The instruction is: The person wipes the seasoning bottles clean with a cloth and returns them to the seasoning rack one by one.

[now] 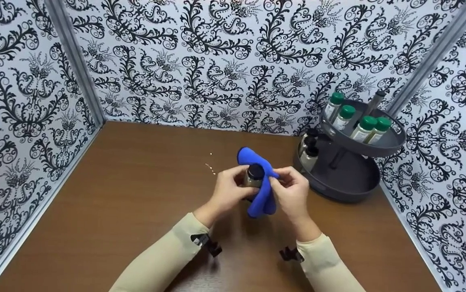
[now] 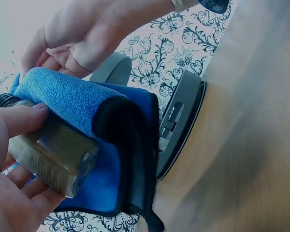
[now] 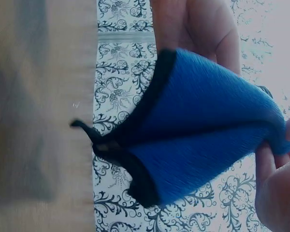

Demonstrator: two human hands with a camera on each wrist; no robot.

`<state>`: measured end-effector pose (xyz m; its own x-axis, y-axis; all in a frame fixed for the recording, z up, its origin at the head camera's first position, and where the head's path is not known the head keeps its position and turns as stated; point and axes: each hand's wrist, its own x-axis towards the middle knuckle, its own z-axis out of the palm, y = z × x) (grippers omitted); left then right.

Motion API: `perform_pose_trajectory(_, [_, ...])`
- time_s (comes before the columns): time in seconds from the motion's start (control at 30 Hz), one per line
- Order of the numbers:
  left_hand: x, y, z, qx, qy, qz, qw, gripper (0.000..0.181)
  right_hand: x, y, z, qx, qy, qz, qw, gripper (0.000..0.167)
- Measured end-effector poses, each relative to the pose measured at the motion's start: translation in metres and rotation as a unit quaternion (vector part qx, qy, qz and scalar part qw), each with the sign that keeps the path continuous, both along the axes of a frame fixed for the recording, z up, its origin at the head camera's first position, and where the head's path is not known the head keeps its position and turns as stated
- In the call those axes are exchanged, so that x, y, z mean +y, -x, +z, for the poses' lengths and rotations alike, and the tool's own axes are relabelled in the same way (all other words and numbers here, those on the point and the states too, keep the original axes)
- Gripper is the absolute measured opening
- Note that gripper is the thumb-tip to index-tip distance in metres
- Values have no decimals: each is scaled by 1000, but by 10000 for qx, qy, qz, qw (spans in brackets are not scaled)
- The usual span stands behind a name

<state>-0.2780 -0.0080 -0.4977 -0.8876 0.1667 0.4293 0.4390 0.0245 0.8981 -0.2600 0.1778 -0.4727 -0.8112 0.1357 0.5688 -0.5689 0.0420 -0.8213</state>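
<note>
My left hand (image 1: 233,186) grips a small spice jar (image 2: 58,150) with a black cap, thumb on one side and fingers on the other. A blue cloth (image 1: 262,194) with black edging lies against the jar's right side. In my right hand (image 1: 291,190), thumb and fingers pinch a fold of this cloth near the jar's cap. The left wrist view shows the jar's clear base and brownish contents, with the cloth draped behind it. From the right wrist, the cloth (image 3: 208,125) hangs folded and hides most of the jar.
A dark two-tier round rack (image 1: 338,190) stands at the back right. Its upper tier holds several green-capped jars (image 1: 344,117); black-capped jars (image 1: 310,158) stand on the lower tier's left. Patterned walls (image 1: 216,61) border the brown table (image 1: 135,182). Small light specks (image 1: 210,167) show on it.
</note>
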Motion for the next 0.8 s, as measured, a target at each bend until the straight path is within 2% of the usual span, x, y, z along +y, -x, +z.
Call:
perform_pose_trajectory(0.1, [-2, 1, 1, -58, -246, 55, 9997, 50, -2, 3, -6, -427, -280, 8, 9987, 12])
perform_pose_trajectory(0.23, [-7, 1, 3, -62, -517, 59, 9986, 54, -6, 9, -18, -946, -840, 53, 9919, 13])
perform_pose_trajectory(0.33, [-11, 2, 2, 100, -384, 135, 9991, 54, -8, 12, -24, -1165, -1168, 25, 9863, 15])
perform_pose_trajectory(0.4, [-12, 3, 0, 221, -224, 185, 9993, 53, -8, 14, -25, -1198, -1209, -42, 9854, 15])
perform_pose_trajectory(0.53, [-10, 6, -3, 245, -112, 84, 9996, 51, -7, 11, -17, -1039, -804, -196, 9911, 13])
perform_pose_trajectory(0.67, [-5, 7, -7, 132, -123, -103, 9998, 50, -4, 2, -2, -471, -66, -244, 9986, 13])
perform_pose_trajectory(0.8, [0, 8, -10, 66, -18, -215, 9997, 52, -1, -6, 5, 5, 347, -187, 9992, 16])
